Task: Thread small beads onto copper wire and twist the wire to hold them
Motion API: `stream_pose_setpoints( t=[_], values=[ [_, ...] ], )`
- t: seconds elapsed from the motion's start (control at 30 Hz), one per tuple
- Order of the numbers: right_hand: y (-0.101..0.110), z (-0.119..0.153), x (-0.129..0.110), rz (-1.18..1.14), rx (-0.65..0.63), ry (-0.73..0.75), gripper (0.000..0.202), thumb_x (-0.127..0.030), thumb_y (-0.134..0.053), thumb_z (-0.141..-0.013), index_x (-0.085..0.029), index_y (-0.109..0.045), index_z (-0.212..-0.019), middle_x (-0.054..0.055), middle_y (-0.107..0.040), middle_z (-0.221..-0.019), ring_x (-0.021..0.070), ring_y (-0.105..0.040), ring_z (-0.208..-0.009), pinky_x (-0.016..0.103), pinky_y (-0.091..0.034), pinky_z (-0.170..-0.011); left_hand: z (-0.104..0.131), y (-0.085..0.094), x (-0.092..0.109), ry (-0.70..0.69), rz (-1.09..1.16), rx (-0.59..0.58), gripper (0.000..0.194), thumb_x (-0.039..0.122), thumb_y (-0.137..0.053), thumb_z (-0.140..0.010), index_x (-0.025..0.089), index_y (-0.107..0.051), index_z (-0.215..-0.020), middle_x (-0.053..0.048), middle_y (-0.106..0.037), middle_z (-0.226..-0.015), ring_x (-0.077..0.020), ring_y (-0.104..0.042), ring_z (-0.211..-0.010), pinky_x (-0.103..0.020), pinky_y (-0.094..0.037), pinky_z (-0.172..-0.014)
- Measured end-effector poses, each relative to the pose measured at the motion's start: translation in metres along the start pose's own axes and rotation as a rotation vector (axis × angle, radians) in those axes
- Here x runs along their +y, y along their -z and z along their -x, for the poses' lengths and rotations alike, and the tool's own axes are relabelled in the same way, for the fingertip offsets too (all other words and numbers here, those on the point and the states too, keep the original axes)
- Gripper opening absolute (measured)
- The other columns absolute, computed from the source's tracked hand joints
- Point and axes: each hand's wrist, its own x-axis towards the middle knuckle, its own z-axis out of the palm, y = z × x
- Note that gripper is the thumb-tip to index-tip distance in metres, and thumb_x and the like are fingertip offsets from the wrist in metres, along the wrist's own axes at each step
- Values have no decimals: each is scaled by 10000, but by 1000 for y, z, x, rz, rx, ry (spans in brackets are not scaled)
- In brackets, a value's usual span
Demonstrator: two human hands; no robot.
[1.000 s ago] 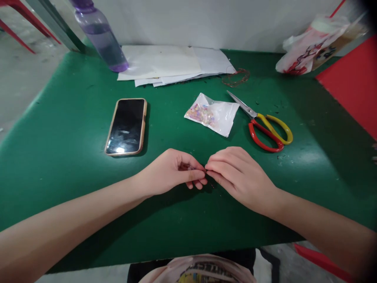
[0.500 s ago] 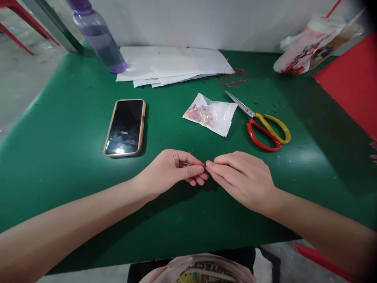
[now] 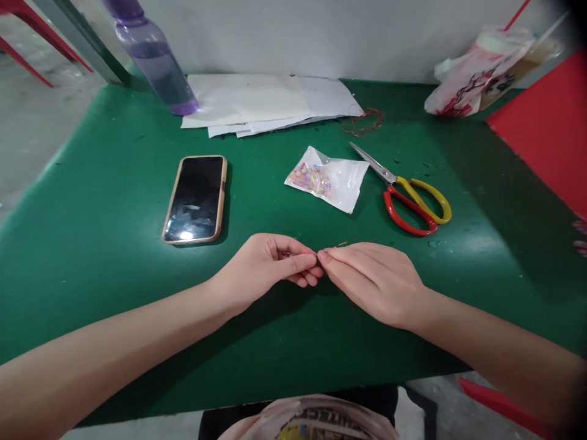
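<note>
My left hand [image 3: 279, 263] is closed, its thumb and index finger pinched together. My right hand [image 3: 373, 278] meets it fingertip to fingertip, also in a pinch. Between them is a thin reddish-brown string [image 3: 340, 244]; a short bit of it shows above the right fingers, and the rest is mostly hidden. Something small and pale lies inside the curled left fingers, too covered to name. Just beyond the hands lies a clear and white packet of small coloured beads [image 3: 312, 179]. Beside it on the right are scissors [image 3: 403, 189] with one red and one yellow handle.
On the green table [image 3: 257, 348] a phone [image 3: 195, 198] lies to the left. At the back are a purple water bottle [image 3: 158, 67], white papers [image 3: 247, 101], a loose coil of reddish-brown string [image 3: 364, 122] and bagged drink cups [image 3: 481, 73]. A red panel [image 3: 545, 134] stands at right.
My right hand's fingers have folded closer together and turned slightly downward. A bit of string now shows above them. My left hand has hardly moved.
</note>
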Motion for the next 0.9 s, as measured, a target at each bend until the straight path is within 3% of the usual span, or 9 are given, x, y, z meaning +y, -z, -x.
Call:
stream_pose_setpoints(
  t=[0.2,0.43,0.9],
  values=[
    [-2,0,7,-337,-29,-191,201,-110,-512,-818,-163,-618,-980,23,-688,-956,116,-639,-872,239,-532,-756,0,2,1,-14,-10,-23,110,234,-632,-782,136,-672,-810,-17,-710,-738,-83,-643,-647,-182,-512,-625],
    [-4,-3,12,-652,1,-259,152,-130,-578,-809,-168,-647,-940,20,-702,-931,93,-650,-864,200,-539,-748,-1,5,2,7,1,-74,106,233,-638,-777,132,-668,-785,-20,-711,-730,-89,-648,-633,-179,-510,-587],
    [-5,-4,10,-849,-18,-350,103,-153,-596,-803,-187,-656,-881,14,-698,-854,121,-648,-826,240,-529,-747,-1,6,3,46,1,-174,79,190,-646,-770,113,-660,-758,-19,-705,-689,-85,-649,-593,-165,-516,-560]
  ],
)
